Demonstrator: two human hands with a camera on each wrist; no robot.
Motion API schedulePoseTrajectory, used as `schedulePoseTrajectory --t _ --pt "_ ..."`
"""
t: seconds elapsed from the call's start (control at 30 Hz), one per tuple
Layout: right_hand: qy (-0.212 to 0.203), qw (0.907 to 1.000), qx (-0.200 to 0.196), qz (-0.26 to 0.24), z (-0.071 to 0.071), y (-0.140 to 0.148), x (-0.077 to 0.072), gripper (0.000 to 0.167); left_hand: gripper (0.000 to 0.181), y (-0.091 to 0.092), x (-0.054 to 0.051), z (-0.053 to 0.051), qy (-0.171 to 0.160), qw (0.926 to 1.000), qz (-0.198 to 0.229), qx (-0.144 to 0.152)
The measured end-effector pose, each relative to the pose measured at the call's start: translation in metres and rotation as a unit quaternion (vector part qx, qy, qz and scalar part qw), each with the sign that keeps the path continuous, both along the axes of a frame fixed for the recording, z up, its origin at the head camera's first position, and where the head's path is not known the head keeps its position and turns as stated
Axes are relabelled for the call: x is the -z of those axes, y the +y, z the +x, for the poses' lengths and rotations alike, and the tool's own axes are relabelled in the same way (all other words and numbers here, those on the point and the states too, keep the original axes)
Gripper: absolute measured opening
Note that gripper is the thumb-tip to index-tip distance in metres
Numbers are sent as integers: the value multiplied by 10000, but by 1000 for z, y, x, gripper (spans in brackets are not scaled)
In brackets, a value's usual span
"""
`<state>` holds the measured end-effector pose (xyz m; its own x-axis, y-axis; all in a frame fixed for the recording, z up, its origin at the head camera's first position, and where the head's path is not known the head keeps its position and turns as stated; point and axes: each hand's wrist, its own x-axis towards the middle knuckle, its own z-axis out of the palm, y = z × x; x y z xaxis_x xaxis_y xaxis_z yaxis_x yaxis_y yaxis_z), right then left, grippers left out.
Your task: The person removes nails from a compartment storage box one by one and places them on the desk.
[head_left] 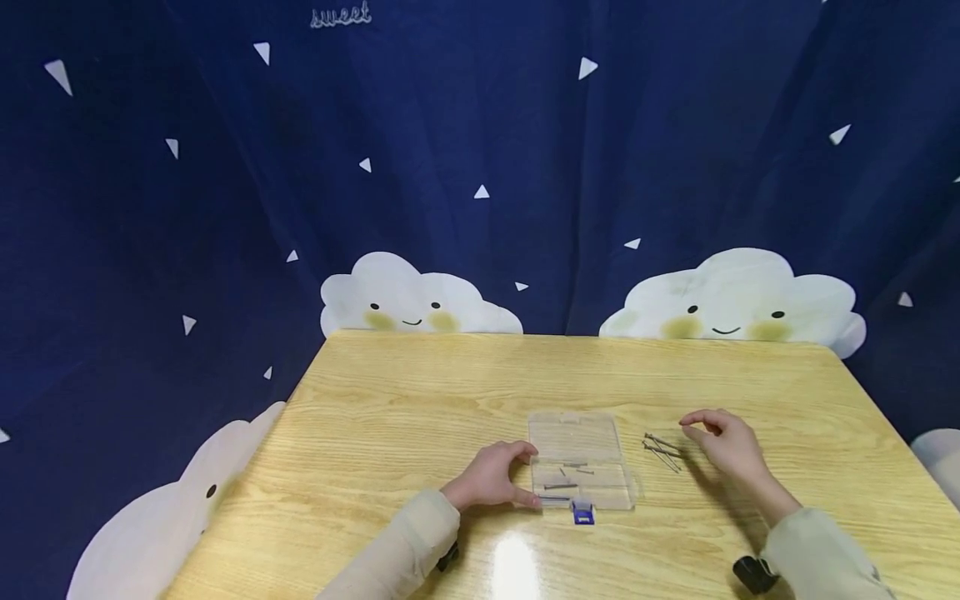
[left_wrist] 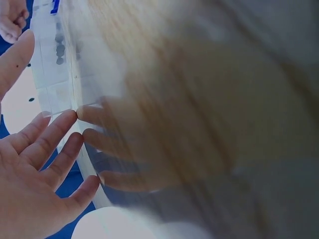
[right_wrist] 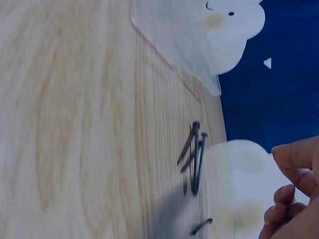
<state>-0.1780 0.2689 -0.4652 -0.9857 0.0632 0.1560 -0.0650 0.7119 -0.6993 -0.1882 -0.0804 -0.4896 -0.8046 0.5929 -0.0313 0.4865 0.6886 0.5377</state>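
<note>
A clear plastic case (head_left: 573,437) lies opened flat on the table, with several nails or screws (head_left: 560,486) in its near half and a blue latch (head_left: 582,514) at its front. Thumb and fingers of my left hand (head_left: 491,477) rest at the case's left edge; the left wrist view shows that hand (left_wrist: 45,164) with its fingers spread. Right of the case lie several loose nails (head_left: 662,450), (right_wrist: 198,159). Just beyond them my right hand (head_left: 731,447) hovers, fingers loosely bent and nothing visible in them; in the right wrist view the hand (right_wrist: 299,194) is partly cut off.
The wooden table (head_left: 375,417) extends around the case and ends at a dark blue curtain (head_left: 480,125) with white clouds and triangles. Another short nail (right_wrist: 202,226) lies apart from the pile in the right wrist view.
</note>
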Motion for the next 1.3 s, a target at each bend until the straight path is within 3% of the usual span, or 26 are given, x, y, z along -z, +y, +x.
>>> schedulePoseTrajectory --t 0.3,0.73,0.93,1.3 --pt "177 9989 -423 -43 4 -26 -1 12 67 1 0 -1 113 9999 -8 60" --pt "350 9957 -795 -324 7 -53 1 9 67 0 -1 1 -148 9998 82 -76" --pt "521 9940 -911 -312 8 -65 2 12 67 1 -1 0 -76 9999 74 -65" --pt "341 9849 -1563 -665 6 -80 14 14 67 0 0 0 -46 9999 68 -61"
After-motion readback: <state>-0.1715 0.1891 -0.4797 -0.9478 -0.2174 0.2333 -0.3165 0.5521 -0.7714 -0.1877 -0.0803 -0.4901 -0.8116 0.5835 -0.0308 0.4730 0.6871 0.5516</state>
